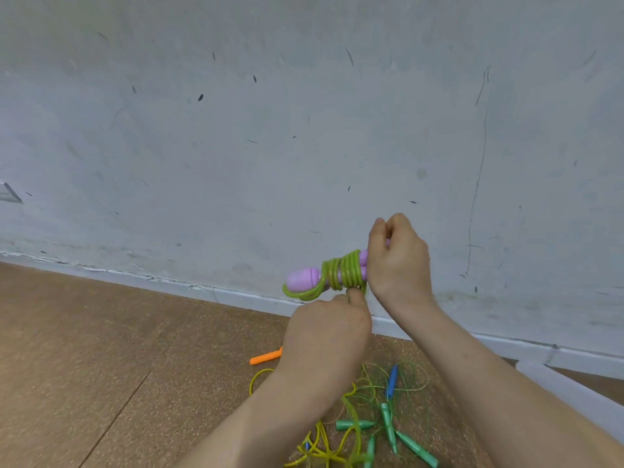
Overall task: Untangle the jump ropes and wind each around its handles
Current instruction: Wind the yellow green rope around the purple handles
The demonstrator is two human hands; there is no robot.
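Observation:
Two purple handles lie side by side, held up in front of the wall, with a green rope coiled several times round their middle. My right hand grips the right end of the handles. My left hand is just below and pinches the green rope at the underside of the coil. On the floor below lies a tangle of ropes with green handles, a blue handle and an orange handle, partly hidden by my forearms.
A scuffed white wall with a skirting board fills the upper view. The wooden floor stretches to the left. A white board edge sits at the lower right.

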